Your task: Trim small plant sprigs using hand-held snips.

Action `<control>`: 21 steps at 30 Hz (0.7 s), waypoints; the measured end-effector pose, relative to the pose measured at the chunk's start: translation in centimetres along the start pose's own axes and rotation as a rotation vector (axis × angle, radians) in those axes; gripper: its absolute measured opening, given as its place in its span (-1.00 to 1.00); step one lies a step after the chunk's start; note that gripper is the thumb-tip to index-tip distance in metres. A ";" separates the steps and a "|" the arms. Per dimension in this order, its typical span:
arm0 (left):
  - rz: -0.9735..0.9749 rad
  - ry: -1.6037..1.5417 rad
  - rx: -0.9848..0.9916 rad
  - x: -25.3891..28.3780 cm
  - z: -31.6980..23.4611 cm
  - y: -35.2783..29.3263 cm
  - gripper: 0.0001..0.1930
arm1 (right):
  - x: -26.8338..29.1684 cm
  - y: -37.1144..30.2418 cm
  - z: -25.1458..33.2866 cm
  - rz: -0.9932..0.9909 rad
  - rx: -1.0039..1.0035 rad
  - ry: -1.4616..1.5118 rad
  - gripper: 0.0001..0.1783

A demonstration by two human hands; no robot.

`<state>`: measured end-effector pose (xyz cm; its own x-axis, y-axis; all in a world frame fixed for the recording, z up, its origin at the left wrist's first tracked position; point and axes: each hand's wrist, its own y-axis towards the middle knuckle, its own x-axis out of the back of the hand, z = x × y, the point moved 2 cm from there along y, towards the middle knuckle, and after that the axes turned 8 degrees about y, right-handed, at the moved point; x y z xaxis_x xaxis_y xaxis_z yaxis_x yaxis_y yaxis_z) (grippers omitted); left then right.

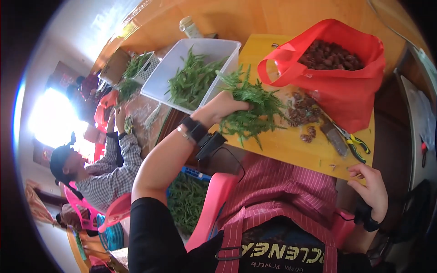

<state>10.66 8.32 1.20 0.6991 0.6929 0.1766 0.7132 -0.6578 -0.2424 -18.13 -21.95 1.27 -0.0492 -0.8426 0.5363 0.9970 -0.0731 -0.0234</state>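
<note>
Left hand [227, 104]: we clench green, feathery fern bunch [257, 104]
Fern bunch: fans rightward from our grip
Right hand [372, 187]: our fingers loosely parted, near flat yellow tabletop [291, 148]

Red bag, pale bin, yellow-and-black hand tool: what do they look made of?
Red bag: probably non-woven fabric, matte; it folds softly.
Pale bin: likely semi-clear plastic, smooth; cloudy walls, moulded-looking rim.
Hand tool: coloured grips suggest plastic or rubber; the working end is too small to judge.
</note>
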 end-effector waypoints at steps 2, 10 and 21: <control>0.022 0.052 0.023 0.2 0.3 3.4 -0.56 | 0.3 -0.2 0.1 0.002 -0.043 0.006 -0.68; -0.035 0.571 -0.189 2.0 -1.6 5.5 -0.35 | 0.3 0.0 0.7 0.003 -0.023 -0.042 -0.70; 0.117 0.078 0.432 7.1 11.7 -24.9 -0.75 | -0.8 1.3 2.4 0.015 -0.034 -0.100 -0.73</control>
<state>-2.77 33.04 -2.64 0.7872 0.5862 0.1914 0.5538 -0.5355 -0.6375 -16.61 -20.11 2.83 -0.0264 -0.7867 0.6168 0.9950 -0.0802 -0.0597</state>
